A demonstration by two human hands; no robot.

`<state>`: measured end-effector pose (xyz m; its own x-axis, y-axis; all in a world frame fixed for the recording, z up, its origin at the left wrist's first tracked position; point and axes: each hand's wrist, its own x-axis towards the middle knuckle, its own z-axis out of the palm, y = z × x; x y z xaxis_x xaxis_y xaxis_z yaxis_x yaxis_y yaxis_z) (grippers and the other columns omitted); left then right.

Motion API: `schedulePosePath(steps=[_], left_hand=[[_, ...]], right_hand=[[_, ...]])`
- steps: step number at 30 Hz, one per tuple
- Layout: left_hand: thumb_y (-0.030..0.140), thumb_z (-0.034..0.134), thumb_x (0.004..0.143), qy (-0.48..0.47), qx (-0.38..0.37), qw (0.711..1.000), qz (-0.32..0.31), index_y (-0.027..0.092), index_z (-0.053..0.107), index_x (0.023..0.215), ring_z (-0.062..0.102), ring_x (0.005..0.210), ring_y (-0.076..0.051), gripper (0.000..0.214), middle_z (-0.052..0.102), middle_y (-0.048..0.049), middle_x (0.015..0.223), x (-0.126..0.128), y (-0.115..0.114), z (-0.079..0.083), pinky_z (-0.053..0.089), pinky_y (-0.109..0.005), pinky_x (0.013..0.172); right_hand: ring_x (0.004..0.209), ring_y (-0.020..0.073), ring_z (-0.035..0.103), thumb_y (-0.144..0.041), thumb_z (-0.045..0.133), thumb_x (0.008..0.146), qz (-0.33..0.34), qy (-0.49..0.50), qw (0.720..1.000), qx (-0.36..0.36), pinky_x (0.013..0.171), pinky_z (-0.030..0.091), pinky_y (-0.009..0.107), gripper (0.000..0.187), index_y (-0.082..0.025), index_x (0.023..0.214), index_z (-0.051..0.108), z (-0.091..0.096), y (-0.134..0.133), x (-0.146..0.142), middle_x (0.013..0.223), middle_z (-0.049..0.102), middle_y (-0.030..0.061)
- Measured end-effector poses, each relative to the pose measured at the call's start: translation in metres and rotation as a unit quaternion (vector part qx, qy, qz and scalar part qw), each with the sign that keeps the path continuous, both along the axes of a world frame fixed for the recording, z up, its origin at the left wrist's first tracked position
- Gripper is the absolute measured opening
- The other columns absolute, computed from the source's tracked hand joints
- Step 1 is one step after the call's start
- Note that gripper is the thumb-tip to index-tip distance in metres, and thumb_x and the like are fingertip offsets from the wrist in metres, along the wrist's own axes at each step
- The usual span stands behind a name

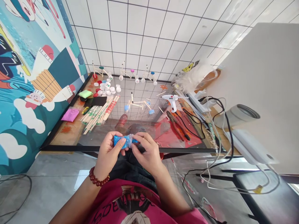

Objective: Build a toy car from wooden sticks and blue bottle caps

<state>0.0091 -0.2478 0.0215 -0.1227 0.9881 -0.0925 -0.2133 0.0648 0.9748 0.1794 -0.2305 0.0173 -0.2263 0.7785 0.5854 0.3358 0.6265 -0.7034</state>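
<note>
A small packet of blue modelling clay (119,142) in clear plastic wrap is held just above the table's front edge. My left hand (109,146) is closed around its wide end, thumb on top. At the narrow, gathered end of the wrap, my right hand (147,151) pinches with thumb and fingers. Beyond them on the glass tabletop stands a little stick-built bicycle frame (136,105) with blue pieces at its ends. Three similar stick bicycles with white bottle-cap wheels, one of them a pink-seated bicycle (129,74), line the back edge.
To the left lie wooden chopsticks (97,116), a pink clay packet (70,114), a green clay packet (85,94) and several bottle caps (107,88). On the right are a white glue gun (171,101), pliers (178,126) and a black cable (196,133). A tiled wall (140,34) rises behind.
</note>
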Motion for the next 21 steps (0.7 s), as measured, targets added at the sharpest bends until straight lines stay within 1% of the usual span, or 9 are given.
schedulePosePath(steps=[3,5,8,11,13,15,17,18,21], left_hand=[[0.045,0.079,0.082,-0.019,0.001,1.0,0.004,0.021,0.055,0.101,0.061,0.055,-0.011,0.04,0.067,0.0034,0.069,0.001,-0.003,-0.002,0.049,-0.022,0.051],[0.045,0.078,0.083,-0.01,0.008,1.0,0.014,0.021,0.055,0.102,0.059,0.055,-0.01,0.038,0.067,0.0033,0.071,0.002,-0.004,-0.003,0.049,-0.021,0.053],[0.044,0.077,0.085,0.024,0.012,0.999,0.022,0.02,0.056,0.102,0.058,0.056,-0.009,0.036,0.065,0.0041,0.068,0.002,-0.006,-0.003,0.046,-0.02,0.053],[0.043,0.079,0.083,0.037,0.011,0.999,0.023,0.02,0.056,0.1,0.058,0.056,-0.01,0.036,0.065,0.0043,0.065,0.002,-0.006,0.0,0.044,-0.019,0.052],[0.042,0.082,0.079,0.021,0.006,1.0,0.016,0.02,0.056,0.097,0.059,0.055,-0.01,0.039,0.066,0.0036,0.064,0.003,-0.005,0.002,0.044,-0.019,0.051],[0.043,0.086,0.074,-0.018,-0.007,1.0,0.01,0.02,0.055,0.093,0.061,0.055,-0.011,0.044,0.067,0.0032,0.064,0.005,-0.004,0.002,0.043,-0.019,0.048],[0.045,0.089,0.068,-0.051,-0.02,0.998,0.018,0.02,0.054,0.091,0.063,0.056,-0.013,0.049,0.068,0.0028,0.064,0.006,-0.004,0.0,0.043,-0.02,0.047],[0.045,0.09,0.067,-0.053,-0.024,0.998,0.025,0.02,0.054,0.09,0.064,0.056,-0.013,0.049,0.068,0.0026,0.064,0.007,-0.005,-0.002,0.044,-0.02,0.047],[0.044,0.09,0.069,-0.007,-0.027,0.999,0.03,0.019,0.058,0.089,0.063,0.054,-0.012,0.045,0.07,0.0016,0.064,0.008,-0.008,-0.005,0.048,-0.021,0.05]], right_hand=[[0.092,0.0161,0.069,-0.02,0.066,0.095,0.033,-0.038,0.998,0.026,0.079,0.061,0.028,0.022,-0.024,0.117,0.072,-0.001,0.004,0.001,0.104,0.068,0.0072],[0.092,0.0161,0.07,-0.024,0.067,0.096,0.043,-0.046,0.998,0.029,0.08,0.061,0.027,0.022,-0.024,0.118,0.072,-0.003,0.006,0.001,0.104,0.069,0.0075],[0.089,0.0162,0.071,-0.027,0.067,0.097,0.015,-0.048,0.998,0.042,0.077,0.062,0.027,0.021,-0.025,0.117,0.072,-0.008,0.008,-0.002,0.102,0.07,0.0073],[0.091,0.0175,0.074,-0.023,0.063,0.098,-0.022,-0.038,0.997,0.059,0.078,0.064,0.029,0.021,-0.025,0.118,0.07,-0.012,0.005,-0.008,0.104,0.074,0.0079],[0.092,0.0182,0.076,-0.02,0.061,0.098,-0.029,-0.022,0.998,0.057,0.081,0.065,0.03,0.022,-0.025,0.119,0.069,-0.014,0.002,-0.01,0.104,0.077,0.0075],[0.09,0.0183,0.077,-0.018,0.061,0.097,-0.022,-0.018,0.999,0.046,0.08,0.065,0.03,0.022,-0.025,0.117,0.068,-0.014,0.001,-0.009,0.101,0.079,0.0064],[0.086,0.0184,0.077,-0.016,0.06,0.097,-0.018,-0.035,0.998,0.052,0.077,0.065,0.03,0.02,-0.024,0.112,0.069,-0.013,0.001,-0.008,0.097,0.079,0.0064],[0.085,0.0187,0.077,-0.014,0.057,0.096,-0.019,-0.051,0.997,0.063,0.076,0.065,0.03,0.021,-0.023,0.11,0.07,-0.013,0.002,-0.006,0.096,0.079,0.007],[0.08,0.0191,0.076,-0.011,0.054,0.094,-0.044,-0.083,0.992,0.082,0.071,0.063,0.029,0.022,-0.023,0.101,0.071,-0.01,0.004,0.0,0.09,0.079,0.0074]])
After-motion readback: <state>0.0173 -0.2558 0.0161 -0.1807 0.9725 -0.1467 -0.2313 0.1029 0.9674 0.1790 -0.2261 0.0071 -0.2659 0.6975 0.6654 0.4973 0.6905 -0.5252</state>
